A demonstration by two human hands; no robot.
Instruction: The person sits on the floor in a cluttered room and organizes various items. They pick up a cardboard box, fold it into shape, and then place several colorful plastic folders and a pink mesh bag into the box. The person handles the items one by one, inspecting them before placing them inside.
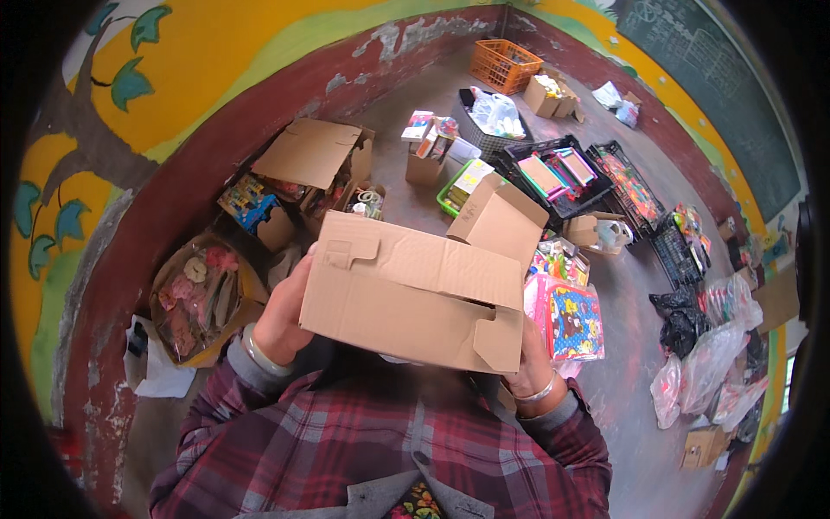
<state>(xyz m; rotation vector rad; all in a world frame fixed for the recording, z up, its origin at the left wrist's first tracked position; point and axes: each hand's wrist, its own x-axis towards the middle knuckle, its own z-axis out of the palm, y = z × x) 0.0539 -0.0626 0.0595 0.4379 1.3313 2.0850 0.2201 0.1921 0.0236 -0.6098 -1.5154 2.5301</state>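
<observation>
Both hands hold a cardboard box (415, 292) in front of my chest, its interlocked bottom flaps towards the camera. My left hand (285, 318) grips the box's left end, with the fingers partly hidden behind it. At the right end, my right hand (533, 363) holds the lower corner, its fingertips mostly out of sight. An open cardboard flap (496, 214) stands out beyond the far side of the box and bears handwriting. Whether anything lies inside the box cannot be seen.
Cardboard boxes of goods (308, 156) line the painted wall at left. Ahead are an orange crate (506, 65), a green basket (447, 194) and black crates (557, 175). A colourful plastic-wrapped pack (574, 321) lies beside my right hand. Plastic bags (713, 363) lie at far right.
</observation>
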